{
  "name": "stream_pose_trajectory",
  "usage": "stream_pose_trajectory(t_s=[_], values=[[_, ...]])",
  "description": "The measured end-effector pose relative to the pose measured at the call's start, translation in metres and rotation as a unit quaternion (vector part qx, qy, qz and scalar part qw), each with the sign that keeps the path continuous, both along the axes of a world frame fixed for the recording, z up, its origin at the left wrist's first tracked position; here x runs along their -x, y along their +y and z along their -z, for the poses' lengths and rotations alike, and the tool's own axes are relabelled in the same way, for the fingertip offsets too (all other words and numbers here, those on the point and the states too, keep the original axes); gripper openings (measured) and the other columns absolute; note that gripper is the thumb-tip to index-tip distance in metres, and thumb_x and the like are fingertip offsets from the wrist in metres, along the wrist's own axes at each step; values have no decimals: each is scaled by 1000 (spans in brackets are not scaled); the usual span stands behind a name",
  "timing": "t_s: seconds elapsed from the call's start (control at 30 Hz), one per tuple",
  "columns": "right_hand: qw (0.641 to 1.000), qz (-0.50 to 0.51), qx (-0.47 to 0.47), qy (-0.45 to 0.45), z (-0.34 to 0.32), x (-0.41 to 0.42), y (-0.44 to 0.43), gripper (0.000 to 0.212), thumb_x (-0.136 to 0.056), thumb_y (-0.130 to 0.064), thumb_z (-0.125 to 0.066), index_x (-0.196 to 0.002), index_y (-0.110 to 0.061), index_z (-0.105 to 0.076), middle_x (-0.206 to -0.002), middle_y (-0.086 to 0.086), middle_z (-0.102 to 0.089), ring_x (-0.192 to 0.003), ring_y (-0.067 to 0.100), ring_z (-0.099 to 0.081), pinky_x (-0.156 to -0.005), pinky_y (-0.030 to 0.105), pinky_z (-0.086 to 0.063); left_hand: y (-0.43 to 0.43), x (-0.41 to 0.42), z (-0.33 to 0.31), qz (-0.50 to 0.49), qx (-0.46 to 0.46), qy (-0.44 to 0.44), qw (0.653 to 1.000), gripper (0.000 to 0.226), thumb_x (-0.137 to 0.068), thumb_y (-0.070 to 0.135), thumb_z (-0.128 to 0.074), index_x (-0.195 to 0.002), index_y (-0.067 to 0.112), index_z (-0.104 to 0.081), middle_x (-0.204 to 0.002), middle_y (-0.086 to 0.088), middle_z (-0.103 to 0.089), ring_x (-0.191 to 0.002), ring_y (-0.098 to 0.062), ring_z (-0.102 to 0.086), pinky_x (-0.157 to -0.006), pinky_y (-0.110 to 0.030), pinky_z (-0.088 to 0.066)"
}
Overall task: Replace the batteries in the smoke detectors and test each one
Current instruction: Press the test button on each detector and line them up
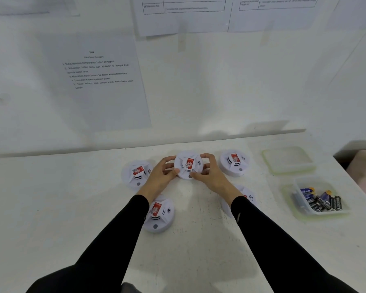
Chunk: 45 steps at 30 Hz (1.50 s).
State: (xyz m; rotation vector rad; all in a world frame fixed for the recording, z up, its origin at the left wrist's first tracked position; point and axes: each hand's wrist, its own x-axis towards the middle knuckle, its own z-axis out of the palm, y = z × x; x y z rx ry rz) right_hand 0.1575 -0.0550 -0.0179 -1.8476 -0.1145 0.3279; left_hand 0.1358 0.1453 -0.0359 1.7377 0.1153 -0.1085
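Observation:
Several round white smoke detectors with red labels lie on the white table (51, 197). The middle detector (188, 163) at the back is gripped from both sides: my left hand (163, 176) holds its left edge, my right hand (211, 174) its right edge. Another detector (136, 173) sits to the left, one (234, 161) to the right, one (159, 213) under my left forearm, and one (247, 197) mostly hidden by my right forearm. A clear tub (321, 197) at the right holds several batteries (323, 200).
A clear container lid (287, 160) lies behind the battery tub near the table's right edge. Printed instruction sheets (97, 81) are taped on the white wall behind the table. My black sleeves cross the table's front.

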Motion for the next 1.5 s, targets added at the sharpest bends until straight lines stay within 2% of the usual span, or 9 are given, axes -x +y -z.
stream_pose_trajectory(t_s=[0.13, 0.27, 0.4, 0.6, 0.8, 1.0, 1.07, 1.23, 1.5], values=[[1000, 5, -7, 1, 0, 1, 0, 65, -80, -16, -77, -129, -22, -36, -99, 3, -57, -85, 19, -59, -71, 25, -53, -1, 0, 0, 0, -25, -10, 1000, 45, -93, 21, -68, -135, 27, -54, -132, -1, -62, -116, -10, -61, -100, -33, -52], [1000, 7, -9, 1, 0, 2, 1, 65, -80, -15, -77, -130, -23, -36, -97, 4, -58, -83, 18, -58, -67, 20, -51, -4, 2, -3, -8, -31, -1, 999, 51, -94, 21, -67, -141, 28, -51, -129, 1, -62, -115, -14, -61, -102, -34, -50], [1000, 5, -8, -1, 0, 2, 1, 65, -81, -15, -77, -130, -23, -35, -98, 4, -58, -84, 19, -59, -69, 21, -52, -6, 4, -6, -15, -39, 3, 999, 53, -94, 21, -67, -143, 29, -49, -129, 2, -62, -116, -16, -60, -103, -33, -48], [1000, 5, -10, 3, -1, 2, 0, 65, -81, -15, -77, -130, -23, -36, -99, 5, -58, -85, 19, -59, -69, 21, -52, -6, 5, -7, -13, -40, 6, 999, 52, -95, 22, -66, -143, 31, -49, -129, 3, -60, -116, -16, -59, -96, -25, -46], [1000, 5, -6, 5, -3, 2, 1, 65, -80, -16, -77, -130, -24, -36, -100, 5, -59, -82, 16, -59, -67, 19, -52, -4, 3, -4, -10, -42, 6, 999, 52, -94, 24, -67, -142, 32, -50, -132, 0, -62, -119, -17, -60, -104, -37, -49], [1000, 5, -8, 6, -3, 3, 0, 65, -81, -19, -77, -130, -26, -36, -101, 6, -61, -85, 18, -60, -72, 23, -52, -4, 4, -5, -12, -41, 5, 999, 51, -94, 23, -67, -140, 33, -50, -131, 0, -62, -118, -16, -60, -101, -32, -49], [1000, 4, -5, 7, -4, 4, 0, 62, -83, -21, -75, -131, -28, -36, -101, 3, -60, -86, 16, -60, -72, 21, -51, -4, 4, -4, -12, -41, 5, 999, 51, -94, 23, -67, -141, 32, -50, -131, 0, -61, -118, -16, -60, -100, -29, -49], [1000, -11, 4, 22, -8, 4, -2, 52, -90, -19, -66, -131, -29, -36, -113, 13, -59, -83, 11, -56, -66, 16, -48, -3, 4, -2, -9, -46, 4, 999, 51, -93, 27, -68, -140, 35, -51, -133, 0, -61, -119, -16, -59, -104, -37, -48], [999, -9, -1, 35, -12, 4, -4, 54, -88, -15, -67, -129, -28, -36, -112, 11, -59, -83, 9, -56, -62, 11, -48, -2, 4, -2, -7, -47, 2, 999, 51, -93, 27, -68, -140, 36, -51, -133, 1, -62, -117, -13, -60, -104, -37, -48]])
